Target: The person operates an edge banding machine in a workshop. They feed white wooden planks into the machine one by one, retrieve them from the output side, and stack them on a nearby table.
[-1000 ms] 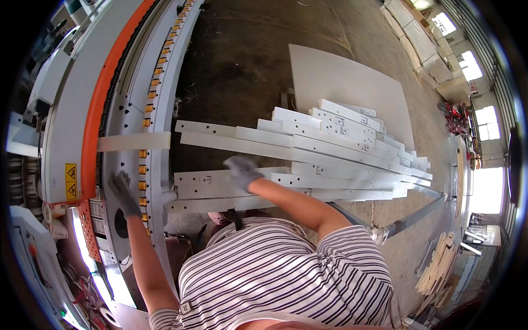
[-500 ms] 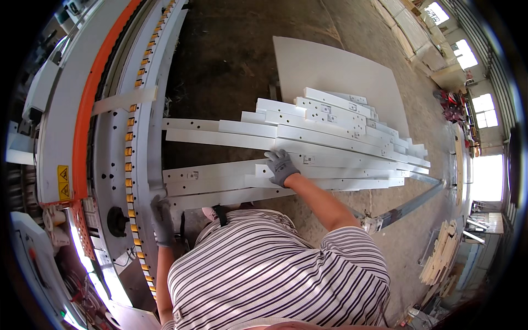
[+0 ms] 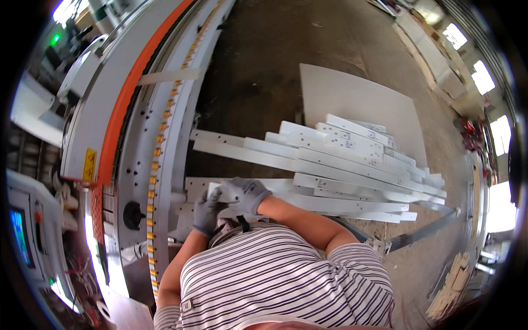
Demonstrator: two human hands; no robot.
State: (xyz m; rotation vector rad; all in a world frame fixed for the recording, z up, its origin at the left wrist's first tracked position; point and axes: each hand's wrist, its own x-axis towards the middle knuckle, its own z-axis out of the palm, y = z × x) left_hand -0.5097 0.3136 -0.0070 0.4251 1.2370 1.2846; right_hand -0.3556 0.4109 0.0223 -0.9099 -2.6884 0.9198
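My left hand [image 3: 207, 212], in a grey glove, is curled at the near left end of the white boards. Close beside it, my right hand [image 3: 247, 195], also gloved in grey, bends over a white board strip [image 3: 224, 193]. The end of this strip shows between the two hands, and the fingers of both close on it; part of the grip is hidden. Further right and away lies a stack of long, narrow white board strips [image 3: 352, 159], staggered in length, several with small drilled holes and labels.
On the left runs a long grey machine with an orange band [image 3: 129, 82] and a row of yellow rollers [image 3: 154, 165]. A control screen [image 3: 21, 236] stands at the lower left. A large pale panel [image 3: 357, 91] lies behind the stack, and a metal frame bar [image 3: 423, 232] juts out right.
My right hand has moved left from the middle of the strips to their near left end. My left hand has left the machine's edge and joined it. The view has shifted.
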